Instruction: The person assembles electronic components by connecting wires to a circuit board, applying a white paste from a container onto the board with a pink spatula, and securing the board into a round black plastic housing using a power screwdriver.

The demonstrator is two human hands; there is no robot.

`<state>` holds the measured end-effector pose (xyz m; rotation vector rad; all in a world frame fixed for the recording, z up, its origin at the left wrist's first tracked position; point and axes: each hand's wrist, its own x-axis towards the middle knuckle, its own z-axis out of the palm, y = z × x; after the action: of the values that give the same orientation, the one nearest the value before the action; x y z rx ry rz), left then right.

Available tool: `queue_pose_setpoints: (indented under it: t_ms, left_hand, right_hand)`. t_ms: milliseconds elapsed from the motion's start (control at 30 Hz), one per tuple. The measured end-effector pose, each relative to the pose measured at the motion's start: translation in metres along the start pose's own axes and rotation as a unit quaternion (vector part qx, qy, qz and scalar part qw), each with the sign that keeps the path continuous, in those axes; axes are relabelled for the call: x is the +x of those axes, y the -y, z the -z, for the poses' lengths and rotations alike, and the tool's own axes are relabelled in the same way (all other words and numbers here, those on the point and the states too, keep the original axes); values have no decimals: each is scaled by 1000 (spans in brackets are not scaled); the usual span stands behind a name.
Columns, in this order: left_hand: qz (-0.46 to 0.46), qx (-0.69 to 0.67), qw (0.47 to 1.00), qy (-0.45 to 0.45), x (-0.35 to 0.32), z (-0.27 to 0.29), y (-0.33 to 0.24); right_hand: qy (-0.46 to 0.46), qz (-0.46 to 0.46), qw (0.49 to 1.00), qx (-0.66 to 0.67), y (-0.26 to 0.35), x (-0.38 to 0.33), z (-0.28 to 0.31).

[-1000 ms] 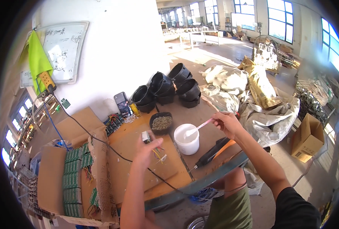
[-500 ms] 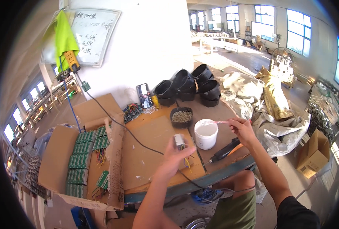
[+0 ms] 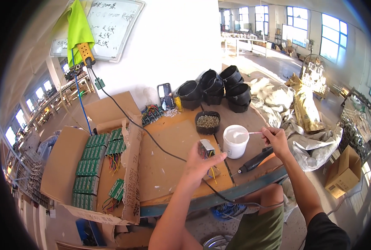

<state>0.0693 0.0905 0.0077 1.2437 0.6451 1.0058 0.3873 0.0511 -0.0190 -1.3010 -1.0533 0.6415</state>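
Note:
My left hand [image 3: 203, 163] is closed round a small box-shaped module [image 3: 207, 145] with a pale, silvery top. Yellow and dark wires [image 3: 213, 171] hang from it below my thumb. My right hand [image 3: 276, 141] pinches a thin, pinkish stick [image 3: 255, 132], whose far end reaches over the rim into a white plastic tub [image 3: 234, 149]. White paste-like stuff shows inside the tub. The tub stands on the table between my two hands, and the module is held just left of it. What the stick's tip looks like is hard to make out.
A carton [image 3: 131, 179] of green-labelled modules [image 3: 89, 166] stands left. Behind the tub are a black pot of granules [image 3: 207, 122], stacked black pots [image 3: 189, 93] and a phone [image 3: 166, 96]. A heat-gun-like tool [image 3: 256, 161] lies near the front edge. A black cable [image 3: 156, 143] crosses the table.
The view has shifted, so the table things appear further right. Both hands keep nearly the same places beside the tub, still holding the module and the stick.

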Motion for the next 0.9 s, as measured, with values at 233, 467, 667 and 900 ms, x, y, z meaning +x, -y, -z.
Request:
queue_pose_setpoints:
  t_ms: [233,467,667,900]
  left_hand:
    - [7,20,1000,-1,-3,-1,-2]
    - [28,22,999,0,-7,-4,-3]
    - [29,25,999,-3,-7,-6,1]
    - [36,51,998,-2,-3,-7,6]
  right_hand:
    - [-37,-36,999,-9,0,1,1]
    - [-47,-72,996,6,-3,0,3]
    - [-48,-93,994,15,5,-2,-4]
    - [-53,-124,986,99,-2,5,2]
